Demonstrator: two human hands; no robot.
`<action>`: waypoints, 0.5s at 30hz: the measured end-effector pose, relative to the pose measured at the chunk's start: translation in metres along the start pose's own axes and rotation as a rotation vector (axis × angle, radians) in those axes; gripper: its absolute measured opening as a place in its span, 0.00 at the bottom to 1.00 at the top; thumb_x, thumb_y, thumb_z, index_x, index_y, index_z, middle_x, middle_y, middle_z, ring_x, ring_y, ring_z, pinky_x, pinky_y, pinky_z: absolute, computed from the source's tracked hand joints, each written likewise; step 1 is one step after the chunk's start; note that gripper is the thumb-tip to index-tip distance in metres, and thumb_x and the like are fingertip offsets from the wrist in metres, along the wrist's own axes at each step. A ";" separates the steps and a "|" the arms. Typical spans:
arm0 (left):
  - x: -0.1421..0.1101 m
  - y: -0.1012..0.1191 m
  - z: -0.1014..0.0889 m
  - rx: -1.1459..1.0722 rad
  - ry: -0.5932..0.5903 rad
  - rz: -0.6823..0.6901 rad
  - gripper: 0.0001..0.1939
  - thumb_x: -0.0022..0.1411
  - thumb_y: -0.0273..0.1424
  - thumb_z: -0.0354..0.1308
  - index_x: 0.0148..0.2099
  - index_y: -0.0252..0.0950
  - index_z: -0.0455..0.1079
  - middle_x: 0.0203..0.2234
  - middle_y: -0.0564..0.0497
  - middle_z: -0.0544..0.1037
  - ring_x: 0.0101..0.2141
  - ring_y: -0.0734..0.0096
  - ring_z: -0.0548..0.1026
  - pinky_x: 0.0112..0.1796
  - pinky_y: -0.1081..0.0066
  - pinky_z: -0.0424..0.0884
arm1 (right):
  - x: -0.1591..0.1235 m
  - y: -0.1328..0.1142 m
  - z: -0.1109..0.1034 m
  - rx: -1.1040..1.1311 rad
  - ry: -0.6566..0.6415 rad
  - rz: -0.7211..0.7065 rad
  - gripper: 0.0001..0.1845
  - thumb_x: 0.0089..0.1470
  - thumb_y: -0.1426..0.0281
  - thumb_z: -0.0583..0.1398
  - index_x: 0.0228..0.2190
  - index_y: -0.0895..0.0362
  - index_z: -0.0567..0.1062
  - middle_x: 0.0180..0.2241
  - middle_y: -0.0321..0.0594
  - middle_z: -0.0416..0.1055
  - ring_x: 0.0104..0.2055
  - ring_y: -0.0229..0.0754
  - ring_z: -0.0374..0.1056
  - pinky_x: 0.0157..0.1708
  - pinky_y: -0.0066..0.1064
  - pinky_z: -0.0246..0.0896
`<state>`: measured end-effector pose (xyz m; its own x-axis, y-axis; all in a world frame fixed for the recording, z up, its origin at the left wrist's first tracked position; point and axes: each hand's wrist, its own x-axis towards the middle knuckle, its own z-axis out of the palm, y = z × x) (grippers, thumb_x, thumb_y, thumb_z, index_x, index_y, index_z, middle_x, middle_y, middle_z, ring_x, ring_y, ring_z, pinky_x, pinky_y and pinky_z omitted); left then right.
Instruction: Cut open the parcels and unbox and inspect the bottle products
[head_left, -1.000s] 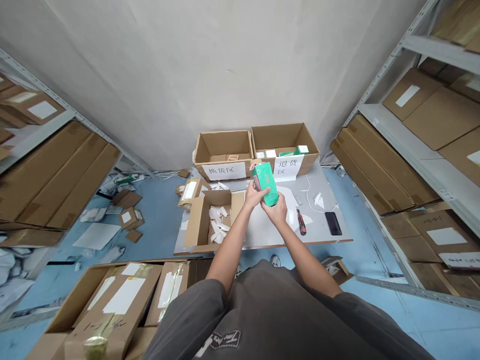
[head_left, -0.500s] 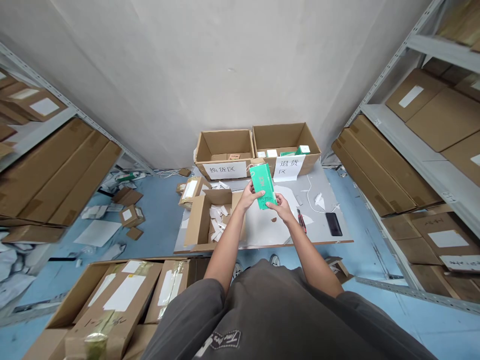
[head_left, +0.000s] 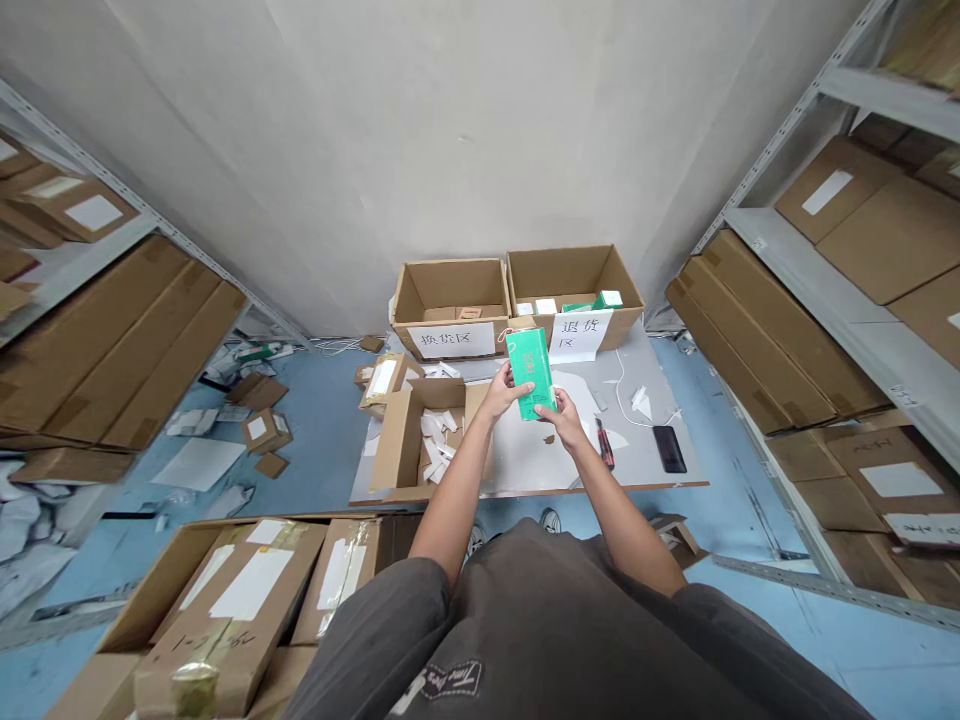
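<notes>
A green box [head_left: 529, 365] with printing on its face is held above the table [head_left: 517, 460]. My left hand [head_left: 504, 393] grips its left side, thumb lying across the front. At the lower right corner, my right hand [head_left: 561, 416] is closed on the same box. Left of the hands stands an open carton [head_left: 396, 440] with white paper scraps inside. Behind them are two open cardboard boxes with handwritten paper signs: the left one [head_left: 420, 285] holds small brown boxes, the right one [head_left: 559, 265] green and white boxes.
A red and black utility knife [head_left: 604, 445] and a black phone [head_left: 669, 449] lie on the table's right side, near a white cable [head_left: 619, 395]. A large carton of parcels [head_left: 247, 580] stands at front left. Shelves of cardboard boxes flank both sides.
The green box has turned slightly more upright in my hands, and its printed face shows more squarely. Both hands keep their hold.
</notes>
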<state>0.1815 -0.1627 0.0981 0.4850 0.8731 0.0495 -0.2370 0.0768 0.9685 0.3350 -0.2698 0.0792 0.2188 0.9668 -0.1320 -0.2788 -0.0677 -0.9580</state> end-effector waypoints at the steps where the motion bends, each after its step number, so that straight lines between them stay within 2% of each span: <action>1: 0.000 0.000 0.001 0.014 -0.008 0.004 0.47 0.46 0.49 0.80 0.64 0.38 0.69 0.56 0.41 0.80 0.52 0.51 0.80 0.54 0.54 0.76 | 0.000 0.001 0.001 0.006 0.017 -0.008 0.35 0.41 0.54 0.77 0.48 0.50 0.73 0.43 0.39 0.80 0.42 0.47 0.76 0.39 0.38 0.76; 4: 0.000 0.003 0.005 0.054 -0.020 0.024 0.42 0.51 0.50 0.77 0.63 0.37 0.71 0.55 0.41 0.81 0.53 0.51 0.80 0.55 0.54 0.76 | 0.002 0.007 0.003 -0.004 0.094 -0.044 0.36 0.42 0.54 0.76 0.48 0.50 0.71 0.43 0.40 0.79 0.42 0.47 0.75 0.40 0.39 0.76; 6: -0.002 0.005 0.008 0.085 0.020 0.042 0.38 0.53 0.50 0.76 0.61 0.38 0.73 0.55 0.42 0.81 0.52 0.52 0.80 0.55 0.55 0.76 | 0.006 0.010 0.003 -0.060 0.170 -0.086 0.36 0.40 0.54 0.75 0.48 0.51 0.69 0.43 0.40 0.78 0.43 0.48 0.75 0.42 0.41 0.76; 11: -0.003 0.008 0.022 0.217 0.257 -0.013 0.38 0.50 0.45 0.79 0.59 0.39 0.73 0.51 0.42 0.83 0.46 0.56 0.82 0.49 0.59 0.78 | 0.013 0.016 0.009 -0.465 0.378 -0.175 0.38 0.41 0.52 0.72 0.50 0.52 0.68 0.46 0.43 0.76 0.46 0.53 0.74 0.50 0.46 0.72; 15: 0.008 0.005 0.030 0.313 0.497 -0.113 0.36 0.42 0.41 0.82 0.52 0.38 0.74 0.47 0.41 0.83 0.45 0.53 0.82 0.47 0.58 0.77 | 0.012 0.023 0.025 -0.732 0.457 -0.226 0.40 0.45 0.52 0.70 0.56 0.52 0.66 0.54 0.50 0.74 0.54 0.60 0.72 0.53 0.48 0.69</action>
<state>0.2097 -0.1697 0.1106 0.0224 0.9942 -0.1055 0.0894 0.1031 0.9906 0.3079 -0.2536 0.0622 0.5915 0.7939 0.1409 0.4493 -0.1794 -0.8752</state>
